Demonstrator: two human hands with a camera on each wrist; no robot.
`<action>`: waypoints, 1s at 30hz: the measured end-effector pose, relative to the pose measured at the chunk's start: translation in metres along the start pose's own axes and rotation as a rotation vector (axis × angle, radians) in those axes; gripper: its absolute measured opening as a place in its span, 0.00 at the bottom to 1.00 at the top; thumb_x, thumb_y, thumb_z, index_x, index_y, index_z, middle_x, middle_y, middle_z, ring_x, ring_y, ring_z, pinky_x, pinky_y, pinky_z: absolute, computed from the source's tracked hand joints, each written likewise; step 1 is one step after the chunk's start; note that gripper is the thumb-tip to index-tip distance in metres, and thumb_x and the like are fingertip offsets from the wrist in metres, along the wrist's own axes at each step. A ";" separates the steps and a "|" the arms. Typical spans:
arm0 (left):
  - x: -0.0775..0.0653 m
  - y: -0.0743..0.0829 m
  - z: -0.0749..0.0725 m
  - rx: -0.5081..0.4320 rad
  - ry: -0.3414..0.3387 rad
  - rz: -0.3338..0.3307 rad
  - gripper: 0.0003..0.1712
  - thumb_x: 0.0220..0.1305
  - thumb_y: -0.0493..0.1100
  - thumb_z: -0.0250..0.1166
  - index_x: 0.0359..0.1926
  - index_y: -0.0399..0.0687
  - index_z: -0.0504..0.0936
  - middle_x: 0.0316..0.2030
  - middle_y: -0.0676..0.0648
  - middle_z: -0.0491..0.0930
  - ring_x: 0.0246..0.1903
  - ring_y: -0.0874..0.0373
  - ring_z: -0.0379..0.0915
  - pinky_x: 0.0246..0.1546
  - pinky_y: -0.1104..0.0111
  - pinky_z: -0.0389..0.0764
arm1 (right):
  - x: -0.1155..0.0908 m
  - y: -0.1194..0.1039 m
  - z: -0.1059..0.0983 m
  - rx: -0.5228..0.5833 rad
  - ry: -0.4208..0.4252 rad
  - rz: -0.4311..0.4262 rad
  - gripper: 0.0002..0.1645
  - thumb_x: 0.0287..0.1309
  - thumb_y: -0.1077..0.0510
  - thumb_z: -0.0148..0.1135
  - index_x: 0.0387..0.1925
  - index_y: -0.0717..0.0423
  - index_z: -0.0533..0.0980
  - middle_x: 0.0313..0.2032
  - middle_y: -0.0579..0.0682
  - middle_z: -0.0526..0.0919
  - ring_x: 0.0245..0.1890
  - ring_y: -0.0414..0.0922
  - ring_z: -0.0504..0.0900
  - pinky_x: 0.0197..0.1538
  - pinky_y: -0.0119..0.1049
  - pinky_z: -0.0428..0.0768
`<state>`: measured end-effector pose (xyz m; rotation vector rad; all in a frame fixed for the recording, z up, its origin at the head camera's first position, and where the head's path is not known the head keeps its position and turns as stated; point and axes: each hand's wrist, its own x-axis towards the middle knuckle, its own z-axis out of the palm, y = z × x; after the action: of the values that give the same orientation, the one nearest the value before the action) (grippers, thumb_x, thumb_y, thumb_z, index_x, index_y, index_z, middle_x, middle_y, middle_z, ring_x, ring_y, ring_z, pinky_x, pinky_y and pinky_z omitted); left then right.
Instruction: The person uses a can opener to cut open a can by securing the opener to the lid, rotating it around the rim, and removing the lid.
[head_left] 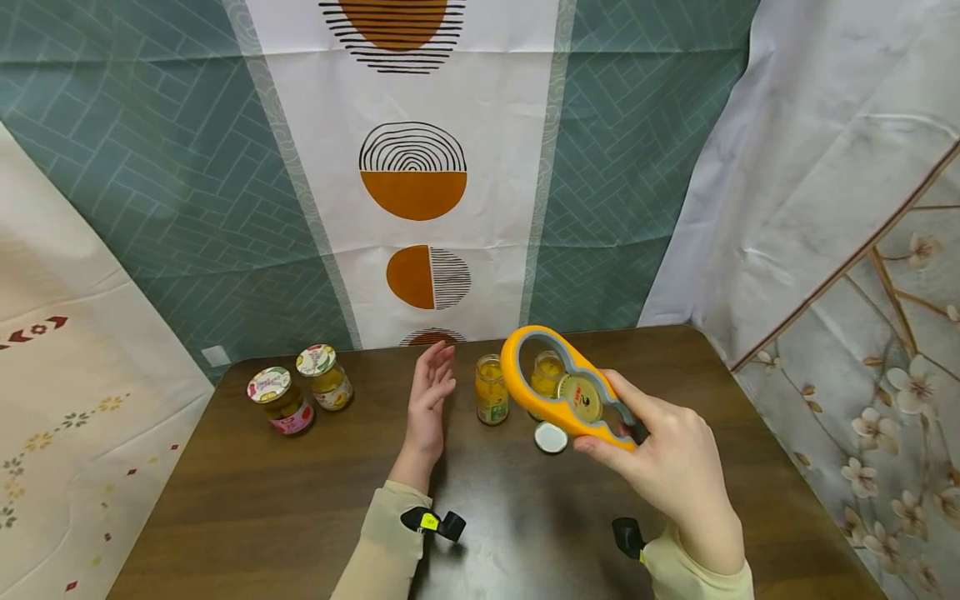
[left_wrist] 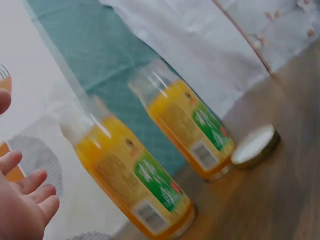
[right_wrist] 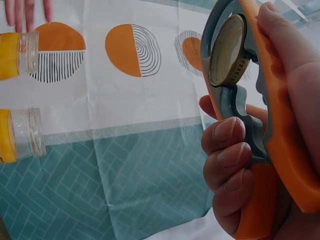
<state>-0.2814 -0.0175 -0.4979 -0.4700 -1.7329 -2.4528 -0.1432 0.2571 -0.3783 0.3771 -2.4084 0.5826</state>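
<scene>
In the head view my right hand (head_left: pixel 667 462) grips an orange and grey jar opener (head_left: pixel 525 392), raised over the table. A gold metal lid (right_wrist: pixel 229 50) is caught between the opener's scalloped arms. My left hand (head_left: pixel 429 404) is raised with fingers spread loosely, holding nothing, just left of a glass jar (head_left: pixel 491 402) of yellow fruit. A second such jar (left_wrist: pixel 187 130) stands to its right, partly behind the opener in the head view. Both jars have bare glass rims. Beside the second jar, another lid (head_left: pixel 551 437) lies with its white inside up.
Two jars with patterned lids stand at the back left of the brown table (head_left: pixel 300 500), one with a pink label (head_left: pixel 291 414), the other (head_left: pixel 332 387) slightly behind it. A patterned cloth (head_left: pixel 495 192) hangs along the back edge, with more fabric at both sides.
</scene>
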 end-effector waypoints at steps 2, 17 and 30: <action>-0.001 0.010 0.003 0.001 0.021 0.026 0.32 0.68 0.35 0.47 0.73 0.38 0.55 0.68 0.40 0.61 0.68 0.48 0.53 0.71 0.46 0.47 | 0.000 -0.001 0.000 -0.001 -0.003 0.001 0.43 0.32 0.32 0.79 0.56 0.34 0.77 0.18 0.34 0.65 0.16 0.36 0.63 0.18 0.34 0.64; -0.015 0.065 0.020 -0.093 -0.024 0.099 0.25 0.72 0.33 0.43 0.68 0.36 0.60 0.63 0.29 0.64 0.61 0.32 0.59 0.59 0.45 0.66 | -0.002 -0.004 0.002 -0.016 -0.012 -0.005 0.44 0.31 0.32 0.79 0.57 0.34 0.77 0.18 0.34 0.65 0.16 0.35 0.63 0.18 0.34 0.65; -0.035 0.082 0.042 -0.272 -0.245 -0.130 0.21 0.77 0.37 0.42 0.66 0.37 0.63 0.53 0.36 0.71 0.49 0.43 0.72 0.43 0.65 0.78 | -0.004 -0.003 0.002 -0.005 -0.019 -0.010 0.46 0.31 0.33 0.79 0.58 0.33 0.76 0.18 0.34 0.66 0.16 0.35 0.64 0.18 0.33 0.65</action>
<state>-0.2195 -0.0101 -0.4219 -0.7334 -1.5567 -2.8461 -0.1399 0.2537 -0.3810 0.3941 -2.4244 0.5705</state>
